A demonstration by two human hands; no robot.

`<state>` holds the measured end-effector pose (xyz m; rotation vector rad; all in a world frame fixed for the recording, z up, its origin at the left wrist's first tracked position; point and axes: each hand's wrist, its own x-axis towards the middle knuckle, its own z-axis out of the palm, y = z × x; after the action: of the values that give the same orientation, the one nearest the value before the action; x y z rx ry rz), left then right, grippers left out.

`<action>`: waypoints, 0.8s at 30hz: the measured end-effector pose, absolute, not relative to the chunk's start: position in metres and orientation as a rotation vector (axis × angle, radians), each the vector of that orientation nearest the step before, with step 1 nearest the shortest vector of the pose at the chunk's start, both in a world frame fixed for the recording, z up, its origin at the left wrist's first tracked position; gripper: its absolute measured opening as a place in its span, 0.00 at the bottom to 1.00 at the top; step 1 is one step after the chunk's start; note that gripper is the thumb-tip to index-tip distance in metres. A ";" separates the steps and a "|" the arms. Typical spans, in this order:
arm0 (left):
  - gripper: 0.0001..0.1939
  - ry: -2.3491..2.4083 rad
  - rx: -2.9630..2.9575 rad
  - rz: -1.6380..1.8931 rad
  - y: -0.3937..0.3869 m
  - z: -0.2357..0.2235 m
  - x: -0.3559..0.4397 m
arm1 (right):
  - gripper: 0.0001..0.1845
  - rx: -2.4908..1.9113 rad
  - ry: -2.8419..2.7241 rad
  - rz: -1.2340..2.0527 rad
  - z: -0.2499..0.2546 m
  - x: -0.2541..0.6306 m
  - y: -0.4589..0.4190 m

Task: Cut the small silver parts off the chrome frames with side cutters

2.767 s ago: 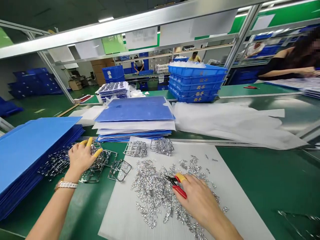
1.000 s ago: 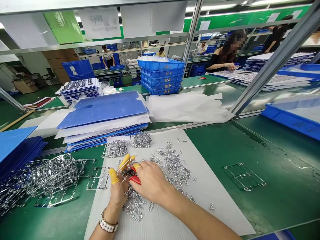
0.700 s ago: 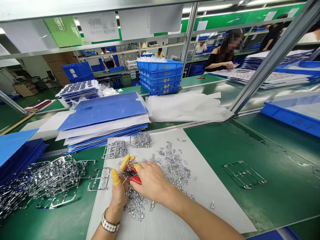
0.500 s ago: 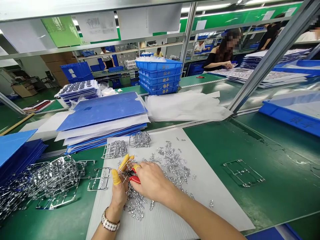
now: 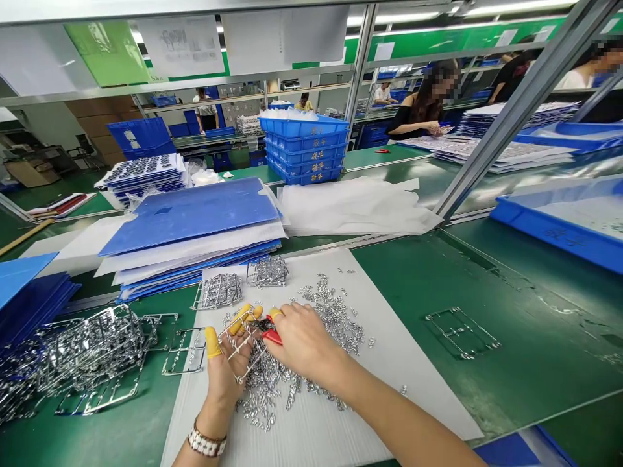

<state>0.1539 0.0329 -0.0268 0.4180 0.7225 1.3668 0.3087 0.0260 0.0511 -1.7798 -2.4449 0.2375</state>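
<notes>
Currently, the left hand (image 5: 224, 375), wearing yellow finger covers (image 5: 213, 342), is grasping a silvery, shiny rectangular frame with thin crossbars (image 5: 238, 351), holding it tilted above a flat white sheet (image 5: 311, 444). The right hand (image 5: 306, 340) is gripping small red-handled pliers (image 5: 273, 336), whose dark tips are sitting at the frame's right side; contact is too small to tell. Small silvery oval pieces (image 5: 335, 324) are lying scattered on the sheet, while a tangled heap of silvery frames (image 5: 97, 353) is resting leftward on the green tabletop (image 5: 389, 275).

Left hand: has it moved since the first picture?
Yes: against the white sheet, the left hand has moved right, from the frame pile to over the sheet.
</notes>
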 end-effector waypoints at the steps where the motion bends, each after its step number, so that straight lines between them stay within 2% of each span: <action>1: 0.36 0.724 0.413 1.367 0.033 -0.027 0.154 | 0.17 -1.781 -2.446 0.239 0.051 0.308 0.027; 11: 0.33 0.815 0.432 1.407 0.033 -0.041 0.153 | 0.16 -1.770 -2.447 0.256 0.051 0.305 0.031; 19: 0.37 0.894 0.516 1.425 0.034 -0.043 0.154 | 0.16 -1.778 -2.456 0.302 0.054 0.306 0.032; 24: 0.34 0.906 0.518 1.417 0.033 -0.046 0.152 | 0.15 -1.762 -2.456 0.284 0.052 0.307 0.032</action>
<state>0.1522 0.0328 -0.0460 0.5179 0.9060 1.4167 0.3071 0.0316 0.0520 -1.7620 -2.4557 0.2839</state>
